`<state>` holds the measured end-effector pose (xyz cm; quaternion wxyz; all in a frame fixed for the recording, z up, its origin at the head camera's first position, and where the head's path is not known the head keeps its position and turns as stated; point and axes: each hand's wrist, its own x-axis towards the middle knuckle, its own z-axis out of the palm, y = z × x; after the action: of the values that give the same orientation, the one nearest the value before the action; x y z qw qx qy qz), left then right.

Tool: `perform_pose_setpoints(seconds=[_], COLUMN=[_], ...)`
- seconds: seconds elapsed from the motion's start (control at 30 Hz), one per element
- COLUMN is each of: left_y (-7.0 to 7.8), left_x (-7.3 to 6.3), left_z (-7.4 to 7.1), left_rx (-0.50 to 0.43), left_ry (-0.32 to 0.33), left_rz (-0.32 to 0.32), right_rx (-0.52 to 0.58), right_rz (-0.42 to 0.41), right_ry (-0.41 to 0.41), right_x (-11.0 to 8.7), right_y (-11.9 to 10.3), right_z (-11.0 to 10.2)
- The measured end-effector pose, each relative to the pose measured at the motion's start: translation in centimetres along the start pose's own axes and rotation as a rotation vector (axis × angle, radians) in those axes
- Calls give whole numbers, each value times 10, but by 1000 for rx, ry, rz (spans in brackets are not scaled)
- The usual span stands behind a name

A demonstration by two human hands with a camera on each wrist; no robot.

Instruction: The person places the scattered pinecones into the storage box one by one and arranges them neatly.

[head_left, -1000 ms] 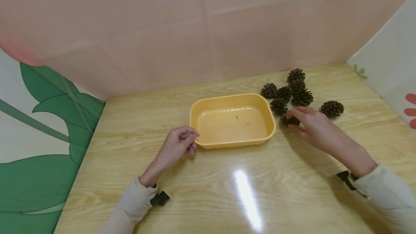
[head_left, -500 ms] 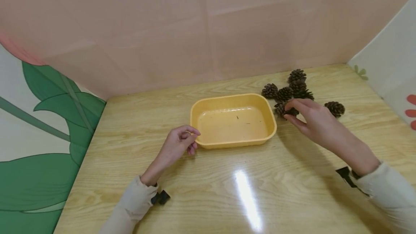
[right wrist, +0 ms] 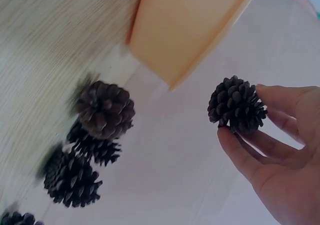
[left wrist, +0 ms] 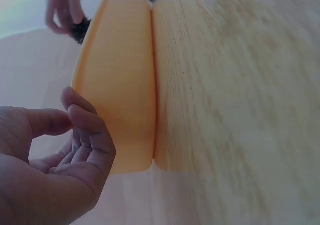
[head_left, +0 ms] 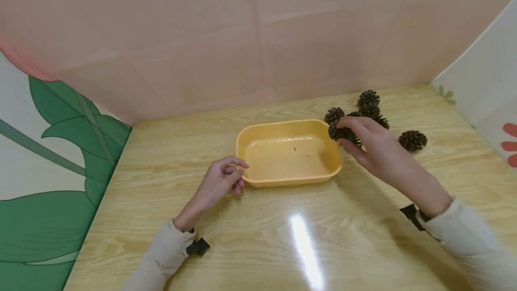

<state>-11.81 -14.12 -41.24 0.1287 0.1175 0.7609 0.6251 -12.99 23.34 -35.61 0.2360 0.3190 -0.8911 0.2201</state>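
Observation:
My right hand (head_left: 377, 149) pinches a brown pine cone (right wrist: 235, 104) between thumb and fingertips. The cone is raised above the table, near the right rim of a yellow rectangular plastic basin (head_left: 274, 160). A few dark specks lie on the basin's floor. At the basin's near left corner, my left hand (head_left: 218, 178) pinches the rim with thumb and forefinger, its other fingers curled outside the wall (left wrist: 120, 75). Behind the right hand sits a cluster of pine cones (head_left: 369, 98), partly hidden by it.
A single pine cone (head_left: 413, 140) lies apart to the right of the cluster. The wood-grain table (head_left: 242, 246) meets a pinkish back wall (head_left: 194, 57). A panel with painted green leaves (head_left: 48, 219) stands at the left, a white one (head_left: 492, 71) at the right.
The right hand has picked up a pine cone from the front of the cluster and carried it up and left to the basin's right edge. The left hand stays at the rim.

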Motion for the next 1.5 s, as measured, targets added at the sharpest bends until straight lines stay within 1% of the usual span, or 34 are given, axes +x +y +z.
perform_pose_setpoints(seconds=[0.33, 0.5, 0.6, 0.77, 1.03, 1.13, 1.3, 1.5], left_y=[-1, -2, -3, -1, -2, -2, -2, -4], left_x=[-1, 0, 1, 1, 2, 2, 3, 3], left_z=[0, 0, -1, -1, 1, 2, 1, 1], left_rx=[-12, -15, -10, 4, -14, -21, -22, -25], left_ry=[7, 2, 7, 20, 23, 23, 25, 26], left_rz=[-2, -2, -11, -19, -34, -34, -37, -42], right_rx=[26, 33, 39, 51, 64, 62, 60, 60], right_rz=[-88, -89, -78, -32, 68, 96, 100, 81], right_ry=[54, 54, 24, -40, -160, -189, -201, -241], right_x=[16, 22, 26, 31, 29, 26, 24, 25], right_y=[-3, 1, 2, 2, 6, 8, 11, 12], right_z=[14, 21, 29, 44, 57, 61, 67, 71])
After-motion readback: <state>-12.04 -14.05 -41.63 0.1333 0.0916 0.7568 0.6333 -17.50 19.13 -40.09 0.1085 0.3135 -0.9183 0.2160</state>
